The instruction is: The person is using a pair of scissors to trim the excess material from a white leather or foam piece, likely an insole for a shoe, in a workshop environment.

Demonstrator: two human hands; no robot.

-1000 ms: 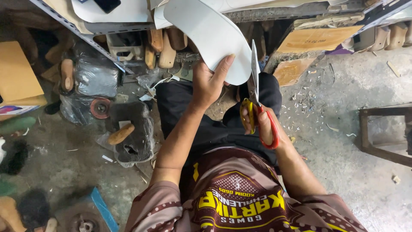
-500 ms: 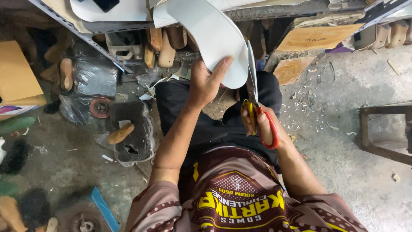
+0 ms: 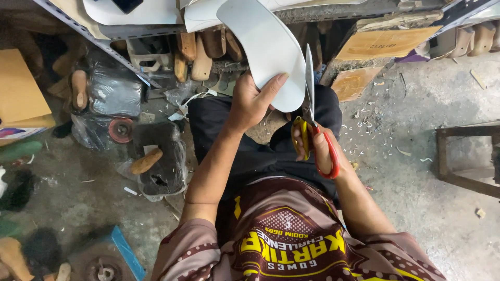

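My left hand (image 3: 252, 101) grips the near end of a curved white sheet piece (image 3: 265, 44), thumb on top, holding it up over my lap. My right hand (image 3: 315, 148) holds scissors (image 3: 310, 99) with red and yellow handles, fingers through the loops. The blades point away from me and lie along the right edge of the white piece. I sit with dark trousers and a maroon printed shirt below the hands.
A metal shelf edge (image 3: 99, 44) with white sheets runs along the top. Wooden shoe forms (image 3: 200, 54) stand beneath it. A black bag (image 3: 159, 156) with a wooden form sits at left, cardboard pieces (image 3: 383, 44) at upper right, a dark stool frame (image 3: 466, 156) at right. Small trimmings litter the concrete floor.
The scissors have shifted slightly left along the white piece's right edge. My left hand keeps its grip on the piece.
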